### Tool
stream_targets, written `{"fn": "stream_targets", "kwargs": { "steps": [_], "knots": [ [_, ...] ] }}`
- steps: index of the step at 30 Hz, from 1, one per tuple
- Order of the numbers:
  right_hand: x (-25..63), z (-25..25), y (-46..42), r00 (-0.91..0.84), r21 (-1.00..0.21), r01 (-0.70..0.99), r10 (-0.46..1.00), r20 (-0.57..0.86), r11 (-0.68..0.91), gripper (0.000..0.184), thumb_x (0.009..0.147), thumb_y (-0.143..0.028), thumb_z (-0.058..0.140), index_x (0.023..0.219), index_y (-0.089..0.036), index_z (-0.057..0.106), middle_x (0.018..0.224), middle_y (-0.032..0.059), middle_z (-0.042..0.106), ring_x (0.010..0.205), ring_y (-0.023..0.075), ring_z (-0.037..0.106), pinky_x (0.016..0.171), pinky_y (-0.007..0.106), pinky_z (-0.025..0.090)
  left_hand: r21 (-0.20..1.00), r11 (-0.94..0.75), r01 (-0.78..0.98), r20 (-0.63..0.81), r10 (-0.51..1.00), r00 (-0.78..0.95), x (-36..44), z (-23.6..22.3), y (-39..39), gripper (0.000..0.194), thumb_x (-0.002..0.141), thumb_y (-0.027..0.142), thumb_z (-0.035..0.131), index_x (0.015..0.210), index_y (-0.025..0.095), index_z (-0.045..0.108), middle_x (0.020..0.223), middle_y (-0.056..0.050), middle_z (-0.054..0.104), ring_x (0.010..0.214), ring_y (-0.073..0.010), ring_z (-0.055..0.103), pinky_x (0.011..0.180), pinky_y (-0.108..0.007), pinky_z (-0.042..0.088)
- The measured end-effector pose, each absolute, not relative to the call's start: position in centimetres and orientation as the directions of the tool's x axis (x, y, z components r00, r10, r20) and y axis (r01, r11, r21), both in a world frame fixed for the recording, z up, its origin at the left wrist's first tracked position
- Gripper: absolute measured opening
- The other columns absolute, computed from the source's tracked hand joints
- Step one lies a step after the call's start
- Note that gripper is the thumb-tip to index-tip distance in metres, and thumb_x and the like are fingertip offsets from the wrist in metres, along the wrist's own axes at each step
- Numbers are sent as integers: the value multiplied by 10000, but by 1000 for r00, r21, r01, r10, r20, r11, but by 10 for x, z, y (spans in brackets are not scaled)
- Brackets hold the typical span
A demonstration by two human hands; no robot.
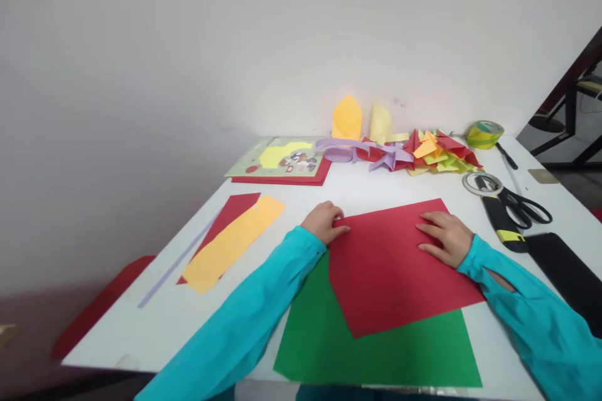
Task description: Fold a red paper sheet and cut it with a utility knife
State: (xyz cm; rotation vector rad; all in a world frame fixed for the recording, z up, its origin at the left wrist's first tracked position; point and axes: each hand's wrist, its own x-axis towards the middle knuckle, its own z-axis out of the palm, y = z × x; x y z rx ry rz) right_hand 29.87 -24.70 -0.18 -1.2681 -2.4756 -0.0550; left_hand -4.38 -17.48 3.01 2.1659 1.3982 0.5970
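Note:
A sheet of red paper (399,276) lies tilted over a sheet of green paper (385,357) at the front of the table. My left hand (325,223) is at the red sheet's upper left corner, with its thumb on top and its fingers curled at the edge. On the right side of the same sheet, my right hand (446,239) rests flat with its fingers apart. The underside of the red sheet is hidden, as is the middle of the green one.
Orange (235,241) and dark red paper pieces (235,207) lie left beside a purple strip (181,257). Folded paper shapes (437,153) line the wall. Scissors (520,207), a clear tape roll (482,183), a yellow-black cutter (501,219) and yellow-green tape (485,135) are right.

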Motion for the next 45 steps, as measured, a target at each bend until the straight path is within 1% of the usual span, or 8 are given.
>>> {"fn": "stream_targets", "kwargs": {
  "steps": [10,17,23,29,37,40,42,45],
  "knots": [
    [298,3,-252,-512,-137,802,787,343,581,451,877,-515,444,1145,-212,642,1235,128,569,1124,274,519,926,450,443,935,-115,337,12,955,295,-30,45,-201,274,571,359,715,718,197,552,659,17,599,609,-148,544,583,-273,449],
    [299,3,-253,-506,-153,798,785,358,583,437,873,-503,472,1145,-205,640,1227,130,573,1114,270,524,919,440,455,985,-5,170,-43,959,278,-40,39,-193,393,465,411,785,724,172,610,610,-7,591,573,-161,571,536,-284,467],
    [298,3,-254,-510,-147,796,782,358,587,428,877,-490,475,1159,-207,630,1223,124,577,1099,260,534,922,427,453,971,-53,234,19,989,147,-47,26,-193,402,653,579,632,728,185,605,540,14,535,467,-126,497,461,-249,385],
    [296,7,-253,-522,-124,794,771,364,596,442,884,-501,461,1117,-177,652,1177,135,604,1048,263,562,881,421,482,823,-204,530,185,979,91,-52,20,-184,304,593,405,702,489,197,507,514,34,448,497,-100,388,483,-232,292],
    [296,10,-252,-539,-114,782,757,368,612,433,876,-479,492,1103,-147,652,1140,152,612,1025,273,569,856,434,493,575,-315,755,263,945,194,-52,39,-194,275,698,383,616,582,193,454,645,16,449,577,-128,413,560,-257,339],
    [295,9,-251,-537,-122,778,753,380,616,429,876,-488,487,1090,-158,658,1137,145,613,1019,269,570,854,431,492,512,-485,709,270,875,403,-36,51,-236,283,732,469,606,757,194,543,777,-18,533,685,-154,498,650,-285,421],
    [295,8,-251,-536,-123,777,752,384,617,430,879,-492,476,1082,-162,662,1133,144,613,1013,268,571,853,433,490,355,-749,560,242,652,719,-24,52,-271,412,750,572,582,884,183,568,924,-79,577,789,-198,539,696,-334,463],
    [296,6,-250,-532,-112,785,755,383,609,435,880,-491,467,1081,-158,664,1133,150,612,1004,275,572,842,442,490,135,-848,513,229,531,816,-9,45,-313,429,739,501,597,996,158,586,1110,-145,579,998,-317,536,786,-467,488]
  ]
}}
